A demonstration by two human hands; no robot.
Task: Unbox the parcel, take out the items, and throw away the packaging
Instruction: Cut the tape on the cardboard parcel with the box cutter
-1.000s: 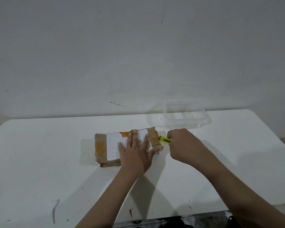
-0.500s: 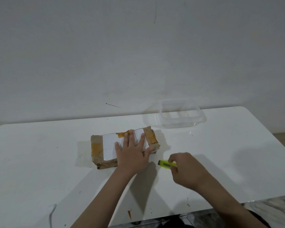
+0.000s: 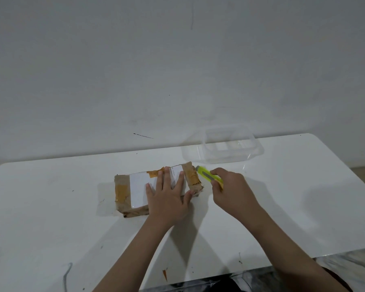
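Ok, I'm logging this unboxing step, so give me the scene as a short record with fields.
parcel: brown paper-wrapped parcel with white label and orange tape, flat on the white table, unopened
left hand: left hand pressing flat on parcel top
right hand: right hand grips yellow utility knife
knife tip: at parcel's right end
container: clear plastic container behind, at table's far edge

One parcel point(image 3: 156, 190), one yellow cutter point(image 3: 208, 175), one clear container point(image 3: 230, 148) (plastic), two hands point(image 3: 167, 203), one table point(image 3: 51, 218)
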